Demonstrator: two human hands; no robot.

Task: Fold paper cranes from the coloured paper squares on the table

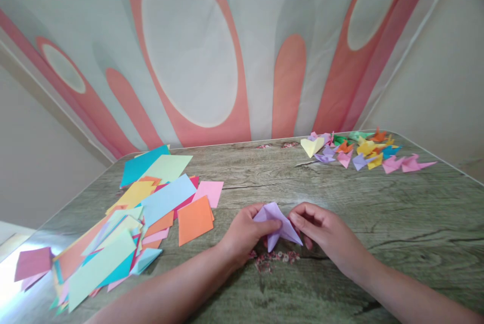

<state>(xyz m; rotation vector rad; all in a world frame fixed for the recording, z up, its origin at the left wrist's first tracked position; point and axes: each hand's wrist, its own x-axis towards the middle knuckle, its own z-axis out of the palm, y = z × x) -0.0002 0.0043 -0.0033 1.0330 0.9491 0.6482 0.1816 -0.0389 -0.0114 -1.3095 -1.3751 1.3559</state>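
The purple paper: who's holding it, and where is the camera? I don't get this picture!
There's no robot here, just a person's two bare hands. The camera sits on that person's head, looking forward and down, so you see roughly what they see. The left hand holds the purple paper, which is folded. The right hand is at its edge; I can't tell whether it's touching. Both are over a wood-patterned table. On the left lie colourful paper sheets, loosely heaped. At the far right are small folded paper shapes in many colours.

Lilac paper [274, 211], grey-brown wood-grain table [242, 175]
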